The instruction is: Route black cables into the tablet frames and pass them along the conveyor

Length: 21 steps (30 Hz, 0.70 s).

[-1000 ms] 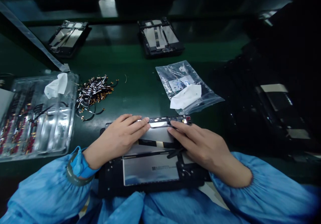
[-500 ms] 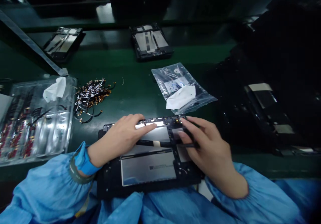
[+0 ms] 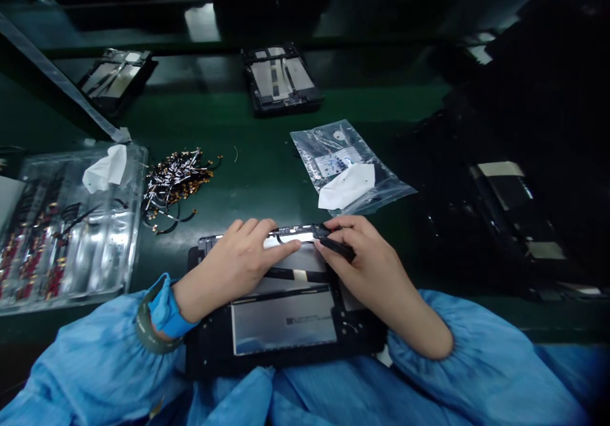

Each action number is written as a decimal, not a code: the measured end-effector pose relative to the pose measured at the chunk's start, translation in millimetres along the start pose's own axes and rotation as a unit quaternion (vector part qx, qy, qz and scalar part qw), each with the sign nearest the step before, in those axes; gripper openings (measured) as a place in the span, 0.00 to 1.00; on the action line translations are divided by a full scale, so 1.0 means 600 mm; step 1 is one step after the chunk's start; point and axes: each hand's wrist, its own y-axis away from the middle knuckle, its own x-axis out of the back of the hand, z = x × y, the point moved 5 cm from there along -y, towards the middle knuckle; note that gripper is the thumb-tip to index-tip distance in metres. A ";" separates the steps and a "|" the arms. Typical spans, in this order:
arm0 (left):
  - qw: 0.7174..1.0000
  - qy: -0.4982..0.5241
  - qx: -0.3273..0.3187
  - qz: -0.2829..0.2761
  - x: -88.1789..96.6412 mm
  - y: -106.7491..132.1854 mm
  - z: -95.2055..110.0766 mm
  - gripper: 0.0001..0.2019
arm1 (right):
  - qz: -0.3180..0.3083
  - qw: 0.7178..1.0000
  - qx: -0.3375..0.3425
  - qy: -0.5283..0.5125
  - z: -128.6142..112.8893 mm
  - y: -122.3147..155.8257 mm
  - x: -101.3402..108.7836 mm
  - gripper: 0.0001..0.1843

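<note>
An opened tablet (image 3: 286, 321) lies in front of me, its silver battery plates and black frame exposed. My left hand (image 3: 245, 251) grips its far edge, fingers curled over the rim and thumb stretched along a bright strip inside. Between the thumb and fingers of my right hand (image 3: 365, 251) is a slim black hand tool (image 3: 339, 248); its exact kind is unclear. Those fingertips are at the tablet's far edge, right of my left thumb. A thin black cable (image 3: 281, 240) shows near the left thumb. The tool's tip is hidden by my fingers.
A pile of small black cables (image 3: 176, 178) lies at left, beside a clear compartment tray (image 3: 136, 222). Beyond the tablet is a plastic bag (image 3: 328, 137) with white paper (image 3: 347, 187). Two more opened devices (image 3: 281, 79) (image 3: 117, 79) stand farther back. Dark parts (image 3: 505, 187) lie at right.
My right hand has moved left along the tablet's far edge, closer to my left thumb, with the black tool in it. My left hand stays nearly in place.
</note>
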 end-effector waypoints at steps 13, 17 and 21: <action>0.985 0.103 0.135 0.038 -0.006 -0.001 -0.033 0.18 | 0.114 0.990 -0.020 0.076 0.005 0.010 0.036 0.13; 0.970 0.133 0.203 0.013 0.000 -0.004 -0.051 0.18 | 0.071 0.987 -0.146 0.008 0.060 0.043 0.061 0.21; 0.907 0.242 0.333 0.086 0.037 0.015 -0.097 0.17 | -0.133 0.930 -0.276 -0.204 0.082 0.092 0.029 0.29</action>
